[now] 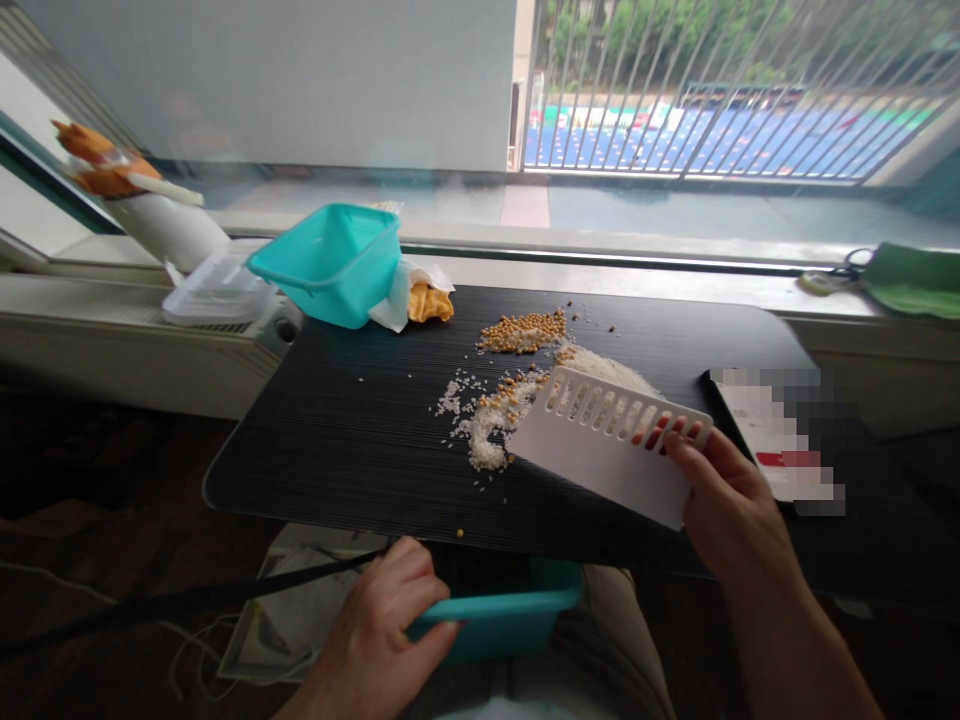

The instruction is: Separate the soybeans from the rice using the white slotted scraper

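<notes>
My right hand (731,490) grips one end of a white slotted plastic board (600,455), held tilted over the dark table. The board's far end is at a pile of white rice (491,440) with some yellow beans mixed in. More rice (607,370) lies behind the board, partly hidden by it. A heap of yellow soybeans (529,330) sits farther back. My left hand (394,620) is closed on the rim of a teal plastic bin (510,605) below the table's front edge, over my lap. Most of the bin's inside is hidden.
A second teal bin (334,270) stands at the table's back left, beside a crumpled orange-and-white wrapper (429,300). A pixelated flat item (772,440) lies on the right. A clear lid (217,290) and an orange cat figure (112,165) are by the window. One bean (460,533) lies near the front edge.
</notes>
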Available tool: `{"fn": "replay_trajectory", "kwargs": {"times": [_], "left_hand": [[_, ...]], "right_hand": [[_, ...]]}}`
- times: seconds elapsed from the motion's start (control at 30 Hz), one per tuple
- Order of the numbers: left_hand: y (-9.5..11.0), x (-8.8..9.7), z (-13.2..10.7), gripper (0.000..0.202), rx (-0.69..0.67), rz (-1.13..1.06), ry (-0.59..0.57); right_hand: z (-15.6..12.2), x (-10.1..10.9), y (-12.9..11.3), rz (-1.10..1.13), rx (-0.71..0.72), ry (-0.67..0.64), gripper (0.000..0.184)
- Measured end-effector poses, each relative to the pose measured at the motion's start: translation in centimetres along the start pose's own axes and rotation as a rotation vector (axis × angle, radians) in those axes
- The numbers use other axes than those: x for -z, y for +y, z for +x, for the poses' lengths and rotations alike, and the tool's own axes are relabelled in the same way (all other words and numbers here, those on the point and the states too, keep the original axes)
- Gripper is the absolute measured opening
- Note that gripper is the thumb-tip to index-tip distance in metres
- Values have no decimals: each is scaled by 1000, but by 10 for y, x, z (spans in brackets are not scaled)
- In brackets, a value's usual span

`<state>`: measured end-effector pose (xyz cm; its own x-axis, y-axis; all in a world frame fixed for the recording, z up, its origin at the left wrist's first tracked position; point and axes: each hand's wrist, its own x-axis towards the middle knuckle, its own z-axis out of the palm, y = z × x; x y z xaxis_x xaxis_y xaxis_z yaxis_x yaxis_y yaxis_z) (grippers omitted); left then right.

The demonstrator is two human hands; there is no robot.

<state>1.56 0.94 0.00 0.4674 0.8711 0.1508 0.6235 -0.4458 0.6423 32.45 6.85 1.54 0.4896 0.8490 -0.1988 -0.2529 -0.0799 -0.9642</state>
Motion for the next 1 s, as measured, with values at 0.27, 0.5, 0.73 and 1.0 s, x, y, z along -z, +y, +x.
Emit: {"fn": "replay_trajectory", "kwargs": {"times": [0.27,0.5,0.73,1.0], "left_hand": [[-1,-1,-1,20,11,-15,-3],[-1,-2,-2,21,13,-27,2],[-1,-2,-2,21,18,-27,5],[0,0,-1,21,16,-13,-3]], "right_hand": [[-6,7,2,44,-57,74,31],[4,-2,5,61,-15,84,29],[0,2,5,35,-50,3,29],[-6,13,3,16,-80,29,27]]}}
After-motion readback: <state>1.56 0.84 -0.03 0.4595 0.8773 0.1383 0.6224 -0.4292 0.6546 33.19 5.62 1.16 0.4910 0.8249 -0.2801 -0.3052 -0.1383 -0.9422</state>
